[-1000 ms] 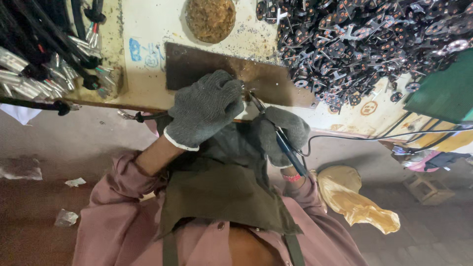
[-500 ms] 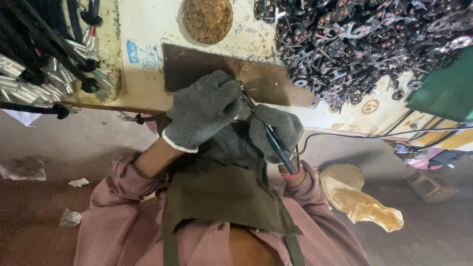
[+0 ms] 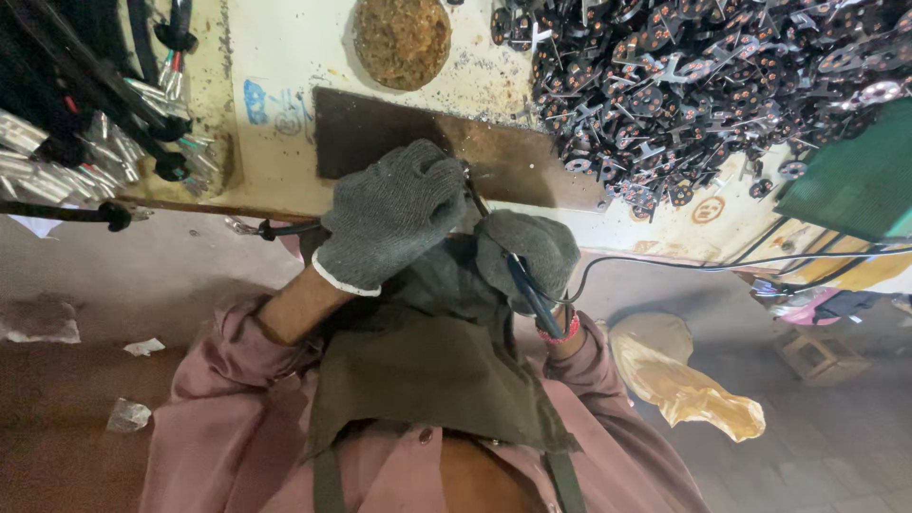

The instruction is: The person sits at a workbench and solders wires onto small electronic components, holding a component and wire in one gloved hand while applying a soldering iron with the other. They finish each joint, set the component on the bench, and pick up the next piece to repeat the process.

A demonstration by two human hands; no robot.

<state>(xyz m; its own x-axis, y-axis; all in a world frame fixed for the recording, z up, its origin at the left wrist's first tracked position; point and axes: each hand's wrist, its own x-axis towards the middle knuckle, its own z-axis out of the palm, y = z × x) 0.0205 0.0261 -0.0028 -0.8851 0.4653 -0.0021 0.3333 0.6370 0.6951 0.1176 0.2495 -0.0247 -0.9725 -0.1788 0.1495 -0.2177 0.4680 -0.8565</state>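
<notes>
The right hand (image 3: 532, 255), gloved, is closed around a blue-handled iron (image 3: 518, 280) whose tip meets the left hand (image 3: 394, 214) at the brown plate (image 3: 380, 138) edge. The left hand curls tight over something small — what, I cannot tell. Since a second ago, both hands have barely shifted. Beyond, on the tabletop (image 3: 285, 57) — a heap of metal parts (image 3: 684, 85).

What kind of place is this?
Likely a small soldering workshop: a stained workbench with a heap of small metal parts, bundled cables, and a gloved right hand holding a corded soldering iron.
</notes>
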